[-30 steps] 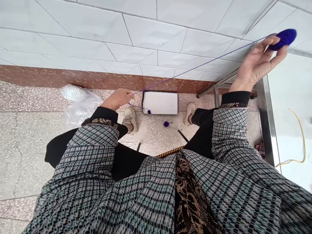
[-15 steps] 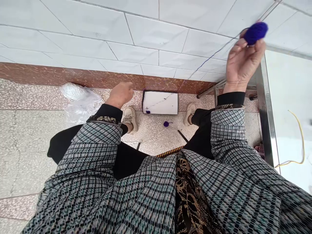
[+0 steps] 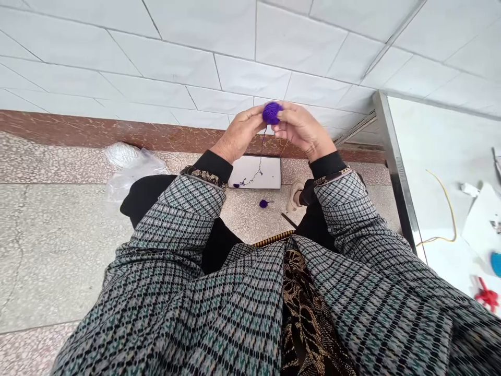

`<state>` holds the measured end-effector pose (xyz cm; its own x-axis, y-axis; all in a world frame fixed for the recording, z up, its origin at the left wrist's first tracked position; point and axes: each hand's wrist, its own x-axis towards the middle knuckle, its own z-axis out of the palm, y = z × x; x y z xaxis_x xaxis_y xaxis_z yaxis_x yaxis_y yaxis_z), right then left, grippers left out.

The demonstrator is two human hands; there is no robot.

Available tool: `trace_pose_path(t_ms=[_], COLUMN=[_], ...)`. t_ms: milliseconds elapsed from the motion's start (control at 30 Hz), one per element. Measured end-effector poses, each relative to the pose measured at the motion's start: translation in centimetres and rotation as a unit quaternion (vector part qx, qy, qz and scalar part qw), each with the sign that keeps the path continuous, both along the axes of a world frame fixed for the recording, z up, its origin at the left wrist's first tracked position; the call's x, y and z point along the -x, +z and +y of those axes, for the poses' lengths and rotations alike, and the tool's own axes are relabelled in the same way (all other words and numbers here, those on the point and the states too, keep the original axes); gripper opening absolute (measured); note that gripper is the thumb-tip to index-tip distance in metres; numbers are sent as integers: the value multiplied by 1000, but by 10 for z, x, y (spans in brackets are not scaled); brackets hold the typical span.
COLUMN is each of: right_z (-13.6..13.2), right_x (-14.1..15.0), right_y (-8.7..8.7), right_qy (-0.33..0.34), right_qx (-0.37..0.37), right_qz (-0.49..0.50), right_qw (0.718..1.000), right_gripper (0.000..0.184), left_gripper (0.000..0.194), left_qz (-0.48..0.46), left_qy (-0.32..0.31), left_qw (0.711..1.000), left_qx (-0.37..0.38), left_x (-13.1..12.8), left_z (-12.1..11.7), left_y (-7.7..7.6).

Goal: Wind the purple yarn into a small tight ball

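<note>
Left hand [image 3: 240, 130]: raised in front of the body, forearm slanted inward, fingers directed right; digits closed against the left side of the purple yarn ball [image 3: 271, 113].

Right hand [image 3: 301, 128]: raised to the same level, forearm slanted inward, fingers directed left, palm partly turned to view; the ball's right side is pinched, with the lower fingers loosely curled beneath.

Purple yarn ball: held up between the two hands, before the tiled wall [image 3: 235, 31] and above the far edge of the shallow box [image 3: 270, 175]. Outline nearly round; a long axis cannot be told. Visible windings are run mostly crosswise. From the underside a yarn strand [image 3: 261, 156] is hung down, slack and kinked, into the white-lined box, toward a small purple bundle [image 3: 236, 185] at its near left corner.

Small purple ball [image 3: 263, 203]: set on the floor in front of the box, its short tail pointed right.

Obscured: both flanks of the ball are covered by fingers, and its back is unseen; the box's left end is partly hidden by the left wrist. A blue object [image 3: 496, 263] is cut off at the right border.
</note>
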<state>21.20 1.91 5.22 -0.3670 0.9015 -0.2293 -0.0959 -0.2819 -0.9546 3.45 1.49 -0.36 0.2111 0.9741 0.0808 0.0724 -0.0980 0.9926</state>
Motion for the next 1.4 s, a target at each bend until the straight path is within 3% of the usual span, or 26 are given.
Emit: trace_pose_path(t_ms=[133, 300, 433, 533, 600, 667, 733, 800, 867, 967, 1033, 1100, 1167, 1233, 1333, 1400], right_z=[-9, -10, 4, 18, 24, 25, 25, 25, 28, 41, 50, 54, 51, 42, 27, 24], right_x=[4, -1, 9, 19, 23, 24, 24, 25, 30, 45, 56, 61, 59, 50, 34, 29], right_y=[8, 10, 0, -9, -12, -12, -10, -8, -9, -14, -20, -25, -28, -27, -20, -17], right_qy=[-5, -68, -84, -82, -22, 91, 191, 227, 211, 106, 24, -16, 28, 138, 258, 235], right_qx=[12, 44, 25, -38, -59, -42, 1, 40, 47, -5, -43, -67, -68, -44, 5, 0], right_qz=[48, 82, 45, -98, -205, -243, -186, -80, 13, 78, 62, -19, -134, -194, -104, -7], right_qw=[999, 993, 995, 991, 977, 965, 964, 970, 976, 991, 997, 997, 988, 970, 961, 972], right_gripper=[34, 26, 26, 25, 31, 34, 36, 38, 39, 40, 34, 29, 30, 31, 34, 35], left_gripper=[20, 17, 20, 21, 21, 20, 19, 18, 18, 18, 18, 18, 17, 15, 14, 15], left_qz=[-3, 123, 223, 246, 253, 263, 273, 271, 256, 218, 202, 197, 202, 211, 212, 198], left_qy=[49, 81, -10, -123, -142, -114, -80, -53, -33, -44, -89, -131, -137, -121, -110, -116], left_qw=[999, 986, 971, 958, 953, 953, 954, 957, 965, 975, 974, 971, 969, 970, 970, 972], left_qx=[22, -75, -79, -75, -85, -98, -100, -85, -55, 14, 44, 41, 25, 23, 38, 44], left_x=[-7, 1, 12, 23, 34, 48, 63, 75, 82, 83, 81, 81, 83, 86, 90, 87], left_z=[2, -6, -21, -26, -22, -12, 1, 12, 17, 11, 3, -4, -7, -5, 1, 4], left_y=[4, 8, 15, 23, 30, 35, 38, 37, 34, 31, 31, 33, 36, 37, 35, 32])
